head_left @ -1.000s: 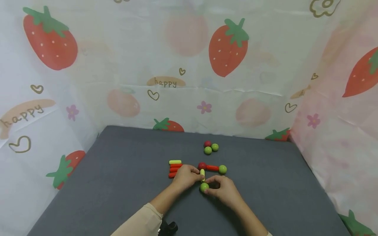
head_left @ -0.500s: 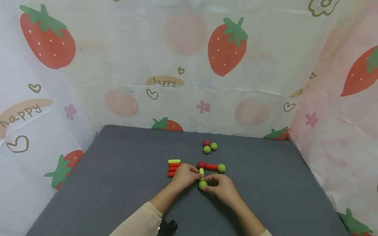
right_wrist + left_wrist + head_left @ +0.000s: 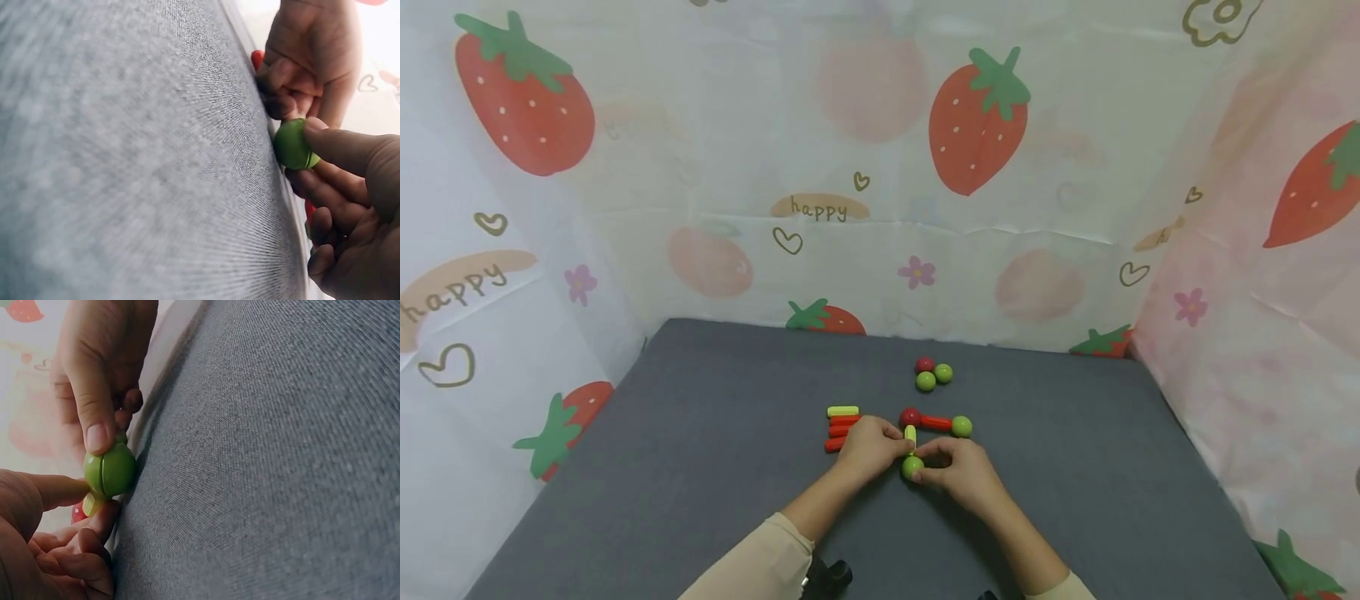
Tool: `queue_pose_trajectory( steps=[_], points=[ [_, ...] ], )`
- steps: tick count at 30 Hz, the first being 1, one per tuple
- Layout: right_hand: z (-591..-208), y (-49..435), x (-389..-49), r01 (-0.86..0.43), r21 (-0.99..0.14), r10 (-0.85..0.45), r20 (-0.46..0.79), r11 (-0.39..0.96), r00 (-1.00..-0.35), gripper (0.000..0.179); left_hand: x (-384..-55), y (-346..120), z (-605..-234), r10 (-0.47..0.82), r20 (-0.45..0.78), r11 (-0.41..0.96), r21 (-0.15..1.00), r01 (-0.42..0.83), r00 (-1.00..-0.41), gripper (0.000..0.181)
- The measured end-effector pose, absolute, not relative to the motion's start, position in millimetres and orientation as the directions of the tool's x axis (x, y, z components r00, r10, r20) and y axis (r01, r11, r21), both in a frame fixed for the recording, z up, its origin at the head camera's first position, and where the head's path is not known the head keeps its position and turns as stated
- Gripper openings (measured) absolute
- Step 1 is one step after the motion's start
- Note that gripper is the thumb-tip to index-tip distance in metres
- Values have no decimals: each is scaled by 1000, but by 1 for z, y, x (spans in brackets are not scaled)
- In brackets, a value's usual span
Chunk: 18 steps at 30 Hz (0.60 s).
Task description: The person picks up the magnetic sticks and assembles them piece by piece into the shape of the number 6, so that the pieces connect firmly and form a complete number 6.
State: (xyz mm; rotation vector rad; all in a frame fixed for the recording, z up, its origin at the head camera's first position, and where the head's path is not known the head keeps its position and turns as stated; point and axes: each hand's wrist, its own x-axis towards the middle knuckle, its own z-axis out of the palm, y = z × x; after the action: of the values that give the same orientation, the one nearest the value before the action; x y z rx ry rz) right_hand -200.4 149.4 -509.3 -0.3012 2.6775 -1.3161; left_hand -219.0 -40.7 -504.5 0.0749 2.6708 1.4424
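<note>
In the head view my left hand (image 3: pixel 871 447) pinches a short yellow stick (image 3: pixel 910 434) between thumb and finger. My right hand (image 3: pixel 961 472) grips a glossy green ball (image 3: pixel 912 467) at the stick's near end. The left wrist view shows the ball (image 3: pixel 115 470) against the yellow stick (image 3: pixel 92 505); whether they are joined is hidden. At its far end the stick meets a dark red ball (image 3: pixel 910 417). From that ball a red stick (image 3: pixel 936 423) runs right to another green ball (image 3: pixel 962 427). In the right wrist view, thumb and fingers hold the green ball (image 3: pixel 291 145).
Left of the hands lie several red sticks (image 3: pixel 844 421) beside a yellow stick (image 3: pixel 842 411), partly covered by the left hand. Farther back, a red ball (image 3: pixel 925 364) and two green balls (image 3: pixel 926 381) sit together. A strawberry-print curtain (image 3: pixel 737 167) surrounds the grey table (image 3: pixel 737 375).
The green ball in my right hand has moved slightly away from me, up to the yellow stick's near end. The stick has come closer to the red ball. Both grips stay the same.
</note>
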Motion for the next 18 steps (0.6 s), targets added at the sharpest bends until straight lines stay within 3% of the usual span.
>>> queue_pose_trajectory(
  steps=[18],
  points=[
    [-508, 143, -208, -112, -776, -212, -29, 621, -977, 22, -218, -44, -499, 71, -63, 545, 838, -14, -995, 14]
  ],
)
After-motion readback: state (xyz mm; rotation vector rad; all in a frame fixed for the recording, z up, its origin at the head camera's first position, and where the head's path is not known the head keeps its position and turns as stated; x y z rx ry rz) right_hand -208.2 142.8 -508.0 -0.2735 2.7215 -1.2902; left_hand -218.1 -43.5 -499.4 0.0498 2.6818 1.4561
